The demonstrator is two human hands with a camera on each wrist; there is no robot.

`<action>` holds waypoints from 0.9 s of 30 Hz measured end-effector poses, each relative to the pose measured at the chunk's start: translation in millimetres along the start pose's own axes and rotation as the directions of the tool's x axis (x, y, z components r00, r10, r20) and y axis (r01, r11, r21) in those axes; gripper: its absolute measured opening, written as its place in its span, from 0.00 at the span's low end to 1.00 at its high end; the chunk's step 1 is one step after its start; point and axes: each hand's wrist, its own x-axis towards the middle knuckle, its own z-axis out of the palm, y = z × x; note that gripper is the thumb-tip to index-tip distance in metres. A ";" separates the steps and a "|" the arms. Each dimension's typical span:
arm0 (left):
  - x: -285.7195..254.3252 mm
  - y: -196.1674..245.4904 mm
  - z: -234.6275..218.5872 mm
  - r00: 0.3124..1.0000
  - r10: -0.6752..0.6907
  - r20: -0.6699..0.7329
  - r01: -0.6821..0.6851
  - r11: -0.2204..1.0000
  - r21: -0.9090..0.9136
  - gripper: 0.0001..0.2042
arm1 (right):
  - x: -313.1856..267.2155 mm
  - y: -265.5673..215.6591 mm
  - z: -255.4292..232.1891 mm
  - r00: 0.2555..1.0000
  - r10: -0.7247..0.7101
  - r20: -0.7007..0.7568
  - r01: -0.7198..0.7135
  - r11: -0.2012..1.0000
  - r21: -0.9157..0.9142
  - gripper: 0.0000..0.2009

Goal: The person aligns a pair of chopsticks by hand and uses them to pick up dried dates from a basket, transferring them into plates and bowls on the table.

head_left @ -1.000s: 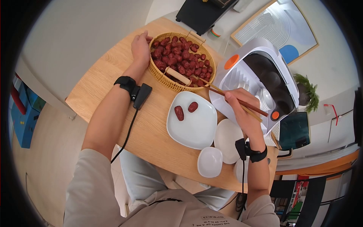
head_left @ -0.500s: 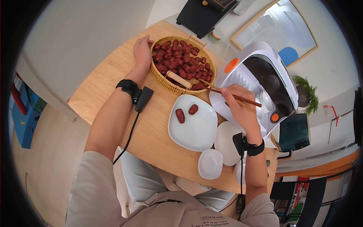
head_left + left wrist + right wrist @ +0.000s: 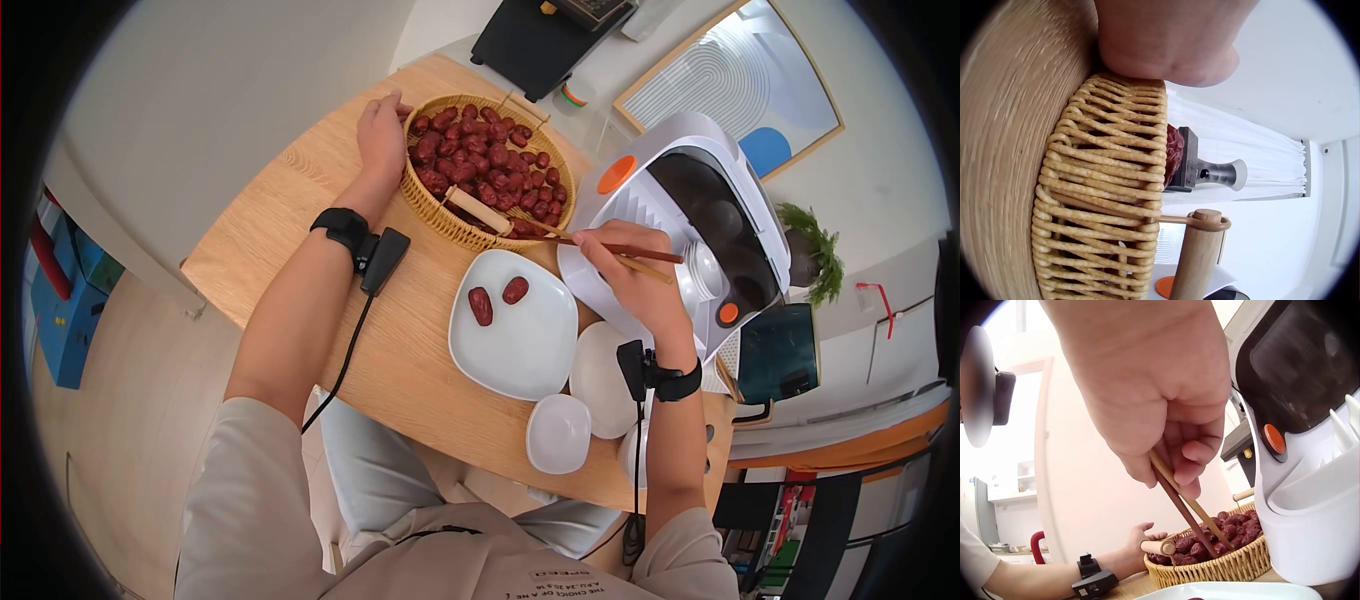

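Observation:
In the head view a round wicker basket [image 3: 455, 225] full of red dates [image 3: 480, 150] stands on the wooden table. My left hand [image 3: 382, 140] rests against its left rim, fingers relaxed; the left wrist view shows part of that hand [image 3: 1172, 37] at the basket wall [image 3: 1104, 162]. My right hand [image 3: 635, 265] pinches a pair of chopsticks [image 3: 630, 252]. In the right wrist view the chopsticks [image 3: 1179, 503] slant from the hand [image 3: 1160, 406] down among the dates [image 3: 1200, 550]. Two dates [image 3: 481, 306] lie on a square white plate [image 3: 515, 350].
A white dish cabinet [image 3: 590, 275] with a dark lid stands right of the basket. Near the table's front edge are a small white bowl [image 3: 558, 434] and another white plate [image 3: 600, 380]. A black appliance [image 3: 535, 45] is at the back.
My right hand has moved slightly left, and the chopsticks have swung to lie flatter, their tips still at the basket's near side. The left hand keeps its place at the rim.

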 end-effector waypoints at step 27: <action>0.1 -2.5 3.3 0.999 -0.020 -0.032 0.019 0.999 -0.030 0.17 | -47.6 -30.1 -25.5 0.997 -0.057 -0.060 0.069 0.971 0.230 0.08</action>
